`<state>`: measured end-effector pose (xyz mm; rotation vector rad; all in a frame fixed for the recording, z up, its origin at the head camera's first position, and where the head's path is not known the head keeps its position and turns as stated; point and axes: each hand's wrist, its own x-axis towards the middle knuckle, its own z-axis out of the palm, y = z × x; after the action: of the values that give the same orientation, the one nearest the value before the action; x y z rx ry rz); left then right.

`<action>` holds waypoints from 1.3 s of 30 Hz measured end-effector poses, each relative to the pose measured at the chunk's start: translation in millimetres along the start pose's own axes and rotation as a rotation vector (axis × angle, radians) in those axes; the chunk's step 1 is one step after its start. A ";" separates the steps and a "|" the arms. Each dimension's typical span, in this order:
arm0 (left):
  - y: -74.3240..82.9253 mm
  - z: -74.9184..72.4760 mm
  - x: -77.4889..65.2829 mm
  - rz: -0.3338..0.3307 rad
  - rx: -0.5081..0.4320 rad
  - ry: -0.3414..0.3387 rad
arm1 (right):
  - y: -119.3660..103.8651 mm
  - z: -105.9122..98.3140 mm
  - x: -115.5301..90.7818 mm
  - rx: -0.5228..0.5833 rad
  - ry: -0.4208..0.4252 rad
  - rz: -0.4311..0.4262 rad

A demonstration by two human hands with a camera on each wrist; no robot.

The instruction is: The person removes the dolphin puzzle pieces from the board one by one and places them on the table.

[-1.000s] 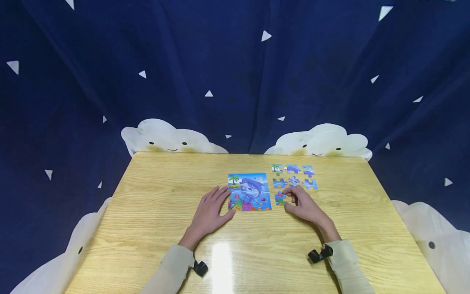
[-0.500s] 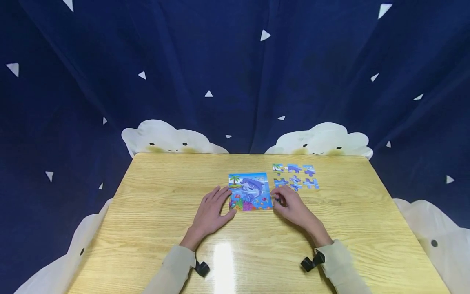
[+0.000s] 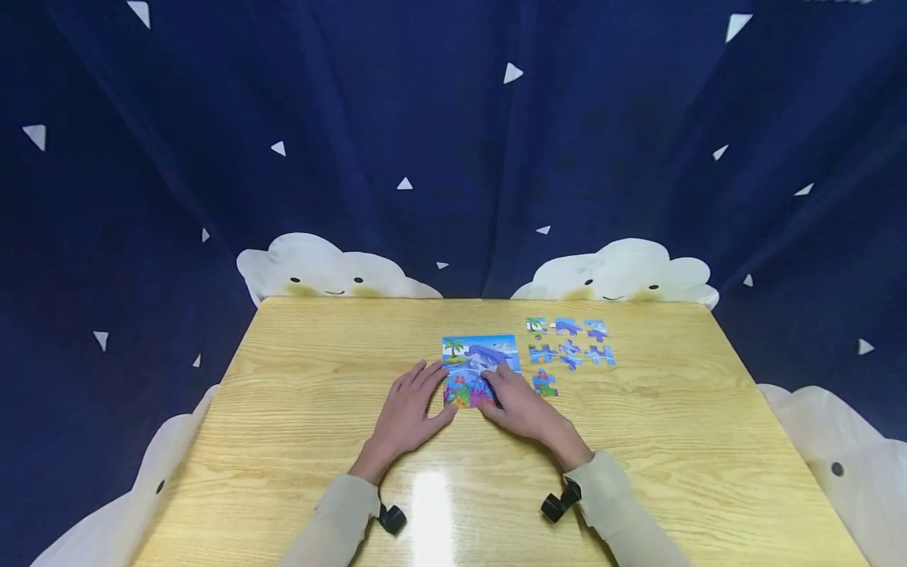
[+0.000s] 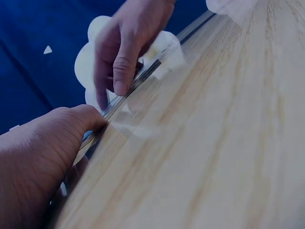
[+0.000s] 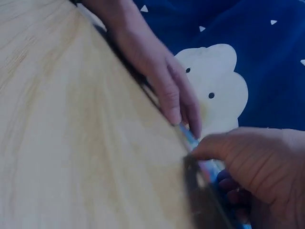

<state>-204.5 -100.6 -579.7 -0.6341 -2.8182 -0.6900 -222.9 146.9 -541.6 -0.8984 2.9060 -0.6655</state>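
A square dolphin picture [image 3: 462, 364] lies mid-table, with a palm, sea and coral on it. The fingertips of my left hand [image 3: 405, 409] rest at its left edge, fingers straight and thumb spread toward its lower corner. Over the picture's lower right is my right hand [image 3: 523, 403], thumb and forefinger bent as in a pinch. They seem to hold a small puzzle piece, largely hidden by the hand. In the right wrist view, blue and pink show beside the right thumb [image 5: 214, 147]. Just right of that hand lies a crab-and-coral puzzle piece [image 3: 545, 384].
Right of the picture, several loose puzzle pieces [image 3: 570, 354] lie in two spaced rows. The wooden table [image 3: 298, 370] ends at the back against a navy curtain [image 3: 368, 118] with white triangles and clouds. A black wrist camera [image 3: 556, 506] hangs from the right wrist.
My right hand has slid left from the bottom row of pieces onto the picture's lower right. The crab-and-coral piece it partly covered is now exposed. My left hand stays in place.
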 end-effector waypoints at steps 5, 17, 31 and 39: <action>-0.7 -0.1 0.1 -0.004 0.002 0.013 | 4.8 3.2 0.3 0.055 -0.009 0.003; -0.5 2.4 0.7 0.006 0.000 0.004 | 7.8 -3.3 -3.1 0.155 -0.036 0.063; -0.4 -0.7 0.7 -0.007 -0.001 0.005 | 17.3 -2.9 -0.7 0.213 -0.047 0.018; -2.4 4.0 0.6 -0.001 0.021 0.005 | 17.6 -1.6 -1.5 0.254 -0.038 0.043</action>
<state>-206.3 -100.4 -584.1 -0.6270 -2.8178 -0.6601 -231.2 161.5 -547.5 -0.8055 2.7163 -0.9736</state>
